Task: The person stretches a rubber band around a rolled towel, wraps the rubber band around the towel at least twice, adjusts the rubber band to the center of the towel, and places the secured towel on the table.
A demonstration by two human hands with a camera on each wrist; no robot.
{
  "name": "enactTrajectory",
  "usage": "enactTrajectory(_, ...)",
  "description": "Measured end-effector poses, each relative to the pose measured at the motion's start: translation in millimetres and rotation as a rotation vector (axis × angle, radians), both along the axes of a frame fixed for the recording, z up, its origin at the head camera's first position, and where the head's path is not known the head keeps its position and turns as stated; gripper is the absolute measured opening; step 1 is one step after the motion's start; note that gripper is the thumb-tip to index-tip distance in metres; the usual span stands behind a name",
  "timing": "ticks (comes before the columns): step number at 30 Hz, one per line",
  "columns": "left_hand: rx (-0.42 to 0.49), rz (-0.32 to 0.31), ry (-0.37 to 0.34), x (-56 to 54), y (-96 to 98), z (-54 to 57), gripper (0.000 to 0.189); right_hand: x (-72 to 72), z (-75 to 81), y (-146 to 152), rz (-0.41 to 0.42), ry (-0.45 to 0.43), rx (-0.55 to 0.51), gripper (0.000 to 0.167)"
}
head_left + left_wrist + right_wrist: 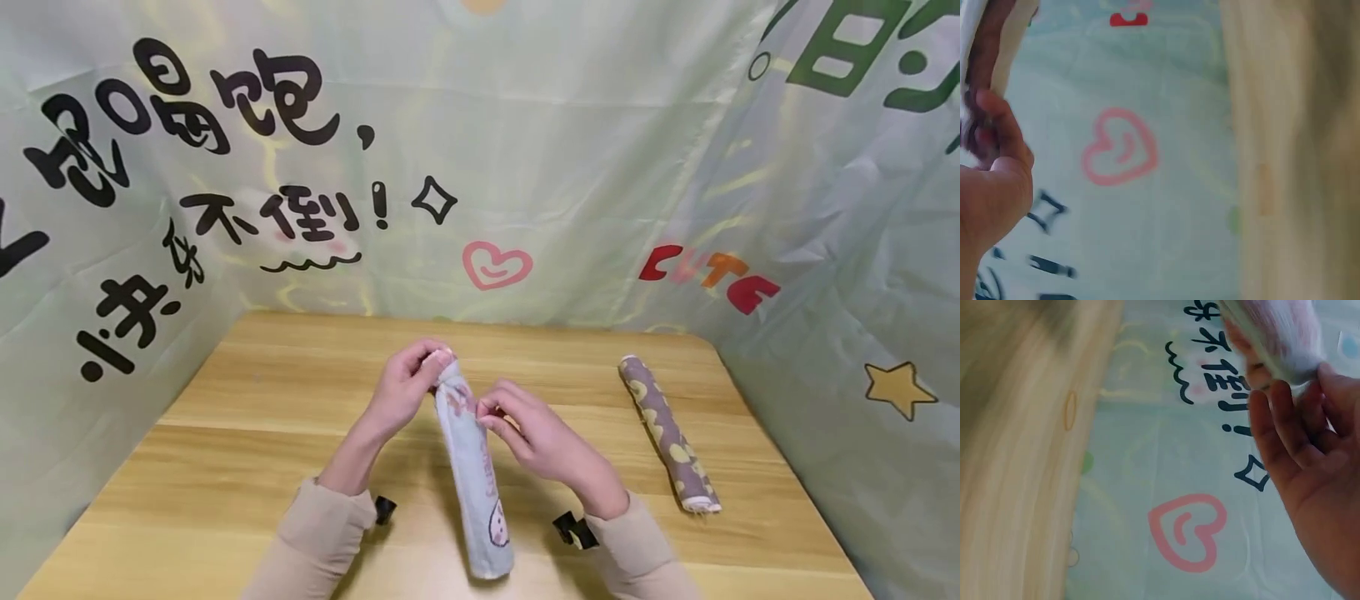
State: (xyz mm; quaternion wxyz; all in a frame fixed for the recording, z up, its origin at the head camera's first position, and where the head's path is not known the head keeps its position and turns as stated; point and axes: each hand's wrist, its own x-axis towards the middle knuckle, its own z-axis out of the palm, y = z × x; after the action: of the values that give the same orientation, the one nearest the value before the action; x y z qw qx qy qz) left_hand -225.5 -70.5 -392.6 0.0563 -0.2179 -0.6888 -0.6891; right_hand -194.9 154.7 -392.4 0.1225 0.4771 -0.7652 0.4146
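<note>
Bundle of pale-blue cloth (471, 467), long, slim, pink-printed, white cartoon face (498, 525) near lower end; held over wood-grain table (277, 375), between side edges. Left hand (403, 383) pinches its top; right hand (534, 433) curled alongside, grip cannot be told.

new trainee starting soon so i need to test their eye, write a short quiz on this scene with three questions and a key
1. In the head view, which end of the light blue roll do the left fingers hold, upper or lower?
2. True or false: the purple roll lies on the table, right of the light blue roll.
3. Fill in: the pink drawing on the backdrop is shaped like a ____.

Key: 1. upper; 2. true; 3. heart
</note>
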Motion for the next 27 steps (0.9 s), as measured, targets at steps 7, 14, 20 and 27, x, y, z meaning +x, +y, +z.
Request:
enactTrajectory(7, -0.099, -0.157, 0.112, 7.7, -0.4, 5.7, 0.015, 1.3, 0.6, 2, -0.103, -0.072, -0.192, 0.021)
enactTrajectory(14, -0.13, -0.256, 0.068, 7.1, -1.7, 1.5, 0.021, 0.8, -4.1, -1, -0.168, -0.072, -0.274, 0.017)
enactTrajectory(20, -0.137, -0.271, 0.03, 7.2, 1.0, -1.4, 0.02, 0.4, -8.6, -9, -0.194, -0.048, -0.302, 0.005)
enactTrajectory(27, -0.06, -0.189, -0.04, 9.2, 6.6, 1.9, 0.021, 3.9, -8.9, -15, -0.294, -0.447, -0.352, 0.02)
